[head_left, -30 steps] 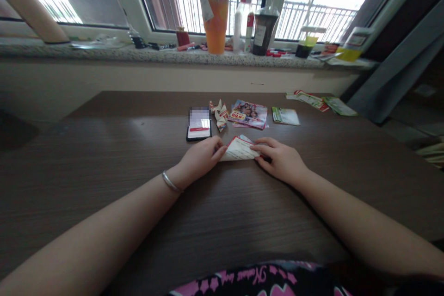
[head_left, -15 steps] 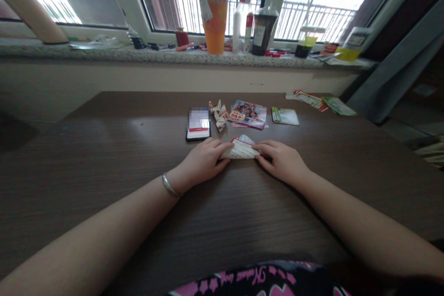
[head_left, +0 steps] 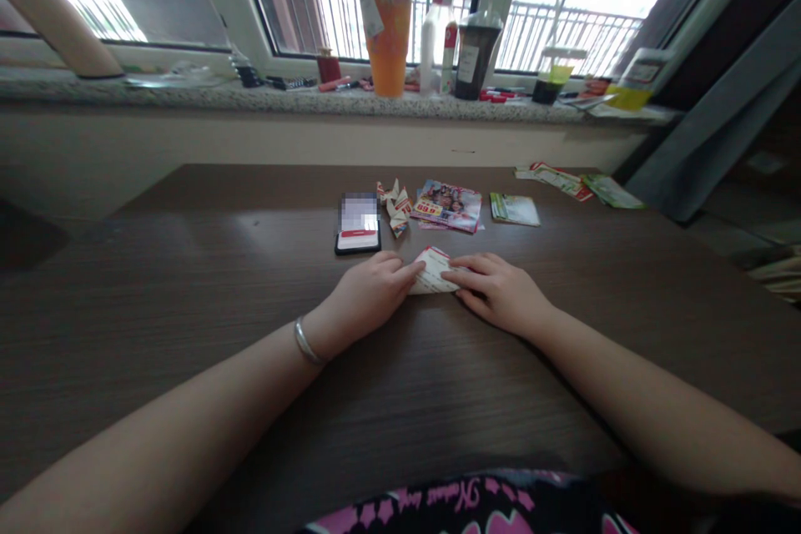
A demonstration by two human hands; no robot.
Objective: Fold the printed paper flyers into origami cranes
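While both hands lie low on the dark wooden table (head_left: 188, 292), they meet over a small folded paper (head_left: 431, 270) with red edging and printed lines, which lies flat on the tabletop just in front of the person, near the middle of the table. Knuckles up and fingers half curled, the left hand (head_left: 369, 294) has its fingertips against the paper's left edge; whether any finger is tucked under the sheet or pinches it cannot be told. With its fingers almost straight, the right hand (head_left: 501, 294) lies flat across the paper's right part, pressing on it rather than closing round it. Only a narrow wedge of the paper shows between the two hands; its right end and near corners are covered, and its print is too small to read. A silver bracelet (head_left: 308, 342) circles the left wrist. Beyond the hands lie a phone (head_left: 358, 227) with part of its screen blurred, a crumpled-looking folded paper figure (head_left: 396, 204) just beside it, a colourful leaflet (head_left: 448, 207) and a green card stack (head_left: 514, 209). On the windowsill (head_left: 188, 96) stands a tall orange drink cup (head_left: 389, 29) among bottles and small items that are hard to make out against the bright window.
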